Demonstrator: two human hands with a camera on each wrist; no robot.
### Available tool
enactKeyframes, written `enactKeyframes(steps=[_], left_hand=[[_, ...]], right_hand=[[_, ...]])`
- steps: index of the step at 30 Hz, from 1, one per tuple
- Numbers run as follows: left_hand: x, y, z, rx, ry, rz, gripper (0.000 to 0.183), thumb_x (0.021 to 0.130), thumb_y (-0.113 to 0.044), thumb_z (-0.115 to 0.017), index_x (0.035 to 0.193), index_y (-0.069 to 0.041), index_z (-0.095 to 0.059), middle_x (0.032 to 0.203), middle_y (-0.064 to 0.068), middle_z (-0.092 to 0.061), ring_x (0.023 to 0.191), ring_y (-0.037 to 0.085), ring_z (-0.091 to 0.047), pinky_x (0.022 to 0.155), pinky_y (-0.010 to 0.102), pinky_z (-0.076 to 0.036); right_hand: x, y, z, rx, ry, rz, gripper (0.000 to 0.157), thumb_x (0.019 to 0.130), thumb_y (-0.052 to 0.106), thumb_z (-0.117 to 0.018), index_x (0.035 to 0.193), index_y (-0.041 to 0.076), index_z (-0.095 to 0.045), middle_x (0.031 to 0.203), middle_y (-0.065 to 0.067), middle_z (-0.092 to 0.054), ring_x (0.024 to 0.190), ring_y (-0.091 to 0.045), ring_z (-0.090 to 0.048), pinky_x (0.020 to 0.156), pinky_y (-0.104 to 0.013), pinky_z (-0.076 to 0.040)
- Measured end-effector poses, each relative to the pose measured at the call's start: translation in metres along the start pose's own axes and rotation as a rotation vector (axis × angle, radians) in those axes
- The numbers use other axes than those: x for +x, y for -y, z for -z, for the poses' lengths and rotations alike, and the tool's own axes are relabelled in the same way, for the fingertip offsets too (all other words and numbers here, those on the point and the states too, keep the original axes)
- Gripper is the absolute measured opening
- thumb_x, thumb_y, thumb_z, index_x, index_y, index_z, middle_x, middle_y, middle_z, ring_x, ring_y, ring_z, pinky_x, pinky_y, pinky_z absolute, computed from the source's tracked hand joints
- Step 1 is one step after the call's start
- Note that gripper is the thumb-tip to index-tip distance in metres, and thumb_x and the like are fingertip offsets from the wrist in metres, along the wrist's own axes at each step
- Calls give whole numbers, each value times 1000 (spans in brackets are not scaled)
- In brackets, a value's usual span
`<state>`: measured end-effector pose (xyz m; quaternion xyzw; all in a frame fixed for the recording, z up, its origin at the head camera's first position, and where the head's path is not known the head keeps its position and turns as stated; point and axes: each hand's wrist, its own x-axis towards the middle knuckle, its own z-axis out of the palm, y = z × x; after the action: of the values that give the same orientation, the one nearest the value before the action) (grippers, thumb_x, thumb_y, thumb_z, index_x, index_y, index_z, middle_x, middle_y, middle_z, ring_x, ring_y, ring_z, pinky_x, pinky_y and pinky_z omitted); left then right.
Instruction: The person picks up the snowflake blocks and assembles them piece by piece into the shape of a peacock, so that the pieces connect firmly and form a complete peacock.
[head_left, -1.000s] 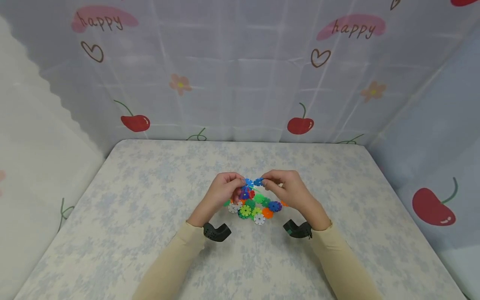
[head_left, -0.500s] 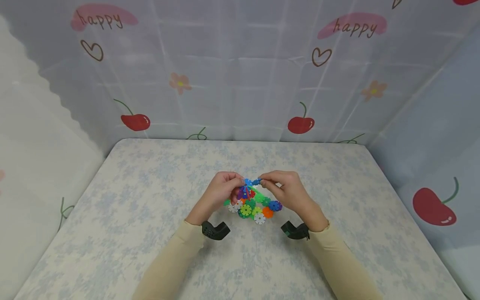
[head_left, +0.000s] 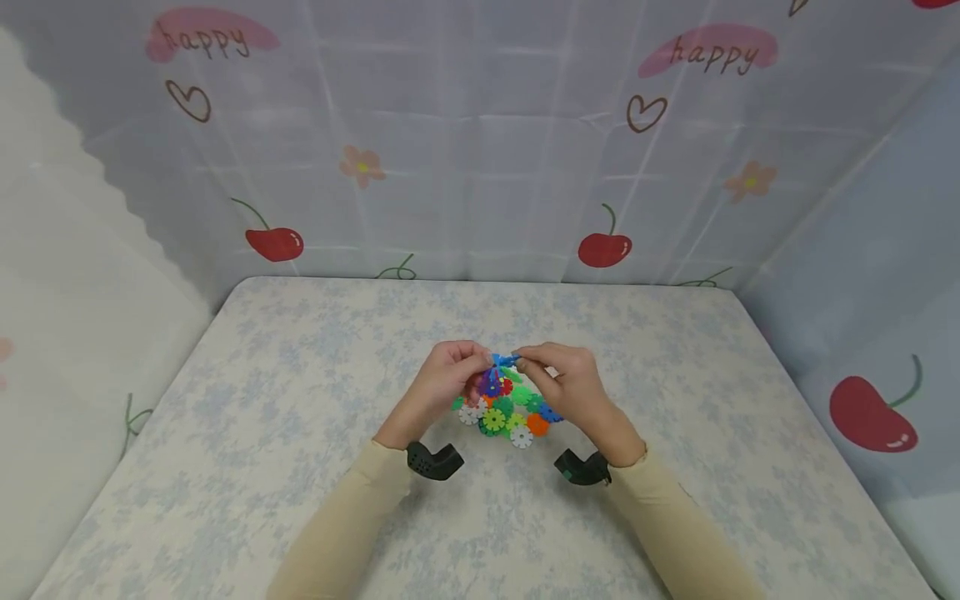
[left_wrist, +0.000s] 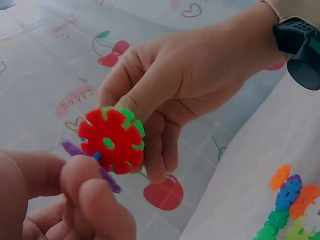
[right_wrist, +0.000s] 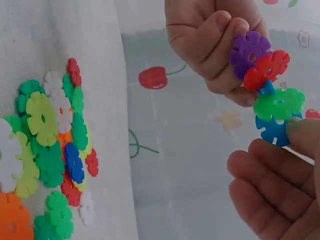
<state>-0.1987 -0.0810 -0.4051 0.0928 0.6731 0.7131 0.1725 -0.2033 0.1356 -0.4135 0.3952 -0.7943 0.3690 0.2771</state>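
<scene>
In the head view both hands meet above a pile of colourful plastic snowflake discs (head_left: pixel 493 419). My left hand (head_left: pixel 450 371) pinches a purple notched disc (right_wrist: pixel 242 60) at one end of a small joined cluster. My right hand (head_left: pixel 564 375) grips the other end, its thumb against a blue disc (right_wrist: pixel 274 131) beside a green disc (right_wrist: pixel 287 102). Between the hands a red disc (left_wrist: pixel 110 131) shows its flat face in the left wrist view. Fingers cover part of the purple and blue discs, so how every slot fits together cannot be seen.
Loose discs in green, white, orange (right_wrist: pixel 14 215), yellow and blue (right_wrist: pixel 74 162) lie close together just below the hands. The table (head_left: pixel 315 333) has a pale floral cover. A printed curtain (head_left: pixel 480 167) hangs behind its far edge. Each wrist carries a black camera mount (head_left: pixel 435 461).
My right hand has moved slightly left, bringing its blue disc against the pieces in my left hand. A gap between the blue pieces has closed. The left hand stays nearly in place.
</scene>
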Motion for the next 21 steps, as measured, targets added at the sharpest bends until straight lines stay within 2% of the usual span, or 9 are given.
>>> enactKeyframes(steps=[3, 5, 7, 9, 10, 12, 15, 17, 21], left_hand=[[3, 1, 0, -77, -75, -10, 12, 104, -11, -55, 97, -1, -56, 69, -2, -61, 56, 9, -61, 60, 24, -58], [4, 3, 1, -164, -145, -22, 9, 104, -10, -51, 96, -5, -54, 72, -1, -64, 60, 10, -66, 64, 25, -60], [5, 6, 1, -243, -198, -42, 13, 104, -9, -47, 93, -6, -52, 74, 0, -66, 63, 11, -66, 67, 25, -61], [5, 8, 0, -301, -240, -58, 18, 105, -10, -44, 89, -7, -52, 75, 0, -65, 65, 11, -66, 69, 24, -60], [5, 8, -1, -326, -252, -67, 19, 105, -11, -44, 87, -7, -52, 75, 1, -64, 66, 11, -66, 70, 24, -60], [6, 9, -2, -364, -278, -78, 20, 105, -11, -46, 86, -9, -52, 76, 0, -62, 66, 11, -65, 72, 23, -59], [7, 9, -4, -419, -311, -92, 15, 105, -9, -51, 90, -10, -55, 76, -1, -62, 67, 9, -66, 73, 22, -59], [8, 8, -5, -445, -326, -94, 8, 104, -7, -53, 96, -10, -55, 77, -1, -64, 69, 8, -69, 74, 23, -60], [8, 6, -7, -500, -336, -92, 7, 104, -4, -53, 103, -10, -49, 82, 0, -69, 74, 10, -74, 76, 25, -63]], right_hand=[[-2, -3, -1, 16, 54, -255, 26, 93, -5, -66, 119, -5, -70, 92, -17, -77, 71, -26, -73, 57, -27, -56], [-4, -6, -3, -33, 167, -438, 28, 99, 5, -63, 126, -1, -68, 96, -15, -77, 73, -24, -69, 58, -27, -53], [-8, -9, -8, -89, 328, -554, 29, 100, 12, -63, 127, 2, -69, 98, -12, -76, 76, -22, -66, 65, -30, -55], [-12, -11, -15, -123, 503, -570, 29, 98, 17, -67, 123, 4, -71, 101, -10, -75, 80, -20, -64, 71, -33, -56], [-15, -12, -19, -127, 573, -543, 30, 96, 19, -70, 122, 4, -73, 103, -9, -75, 84, -18, -65, 75, -33, -57], [-18, -11, -26, -103, 662, -480, 31, 93, 21, -75, 119, 5, -74, 101, -8, -74, 84, -17, -64, 74, -30, -56], [-21, -7, -33, -105, 698, -394, 32, 87, 23, -81, 114, 6, -77, 92, -5, -70, 76, -12, -54, 66, -23, -46], [-21, -4, -35, -120, 701, -388, 32, 85, 23, -84, 112, 8, -78, 89, -3, -67, 73, -10, -49, 63, -20, -40], [-21, -5, -37, -105, 706, -422, 28, 84, 21, -84, 108, 9, -78, 91, -1, -69, 77, -10, -54, 68, -22, -45]])
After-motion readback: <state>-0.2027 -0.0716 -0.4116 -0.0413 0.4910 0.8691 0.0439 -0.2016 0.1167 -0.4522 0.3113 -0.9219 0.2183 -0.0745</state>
